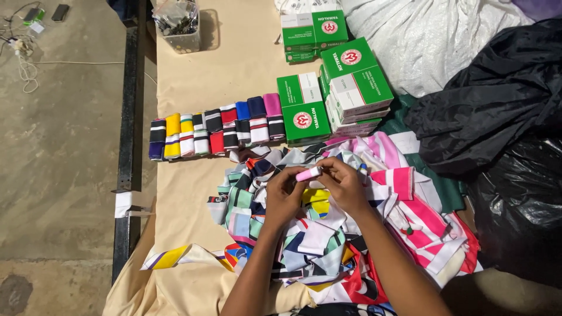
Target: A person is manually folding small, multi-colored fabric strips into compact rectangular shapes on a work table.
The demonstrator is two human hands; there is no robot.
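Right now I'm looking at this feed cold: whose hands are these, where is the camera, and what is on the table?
There is no machine: a person works bare-handed, filmed by one camera on their head looking down. The left hand and right hand together pinch a small pink and white fabric strip above a heap of colourful fabric scraps. On the cream-covered table lie a row of folded striped bands, green and white boxes and a clear container. Black plastic bags sit at the right.
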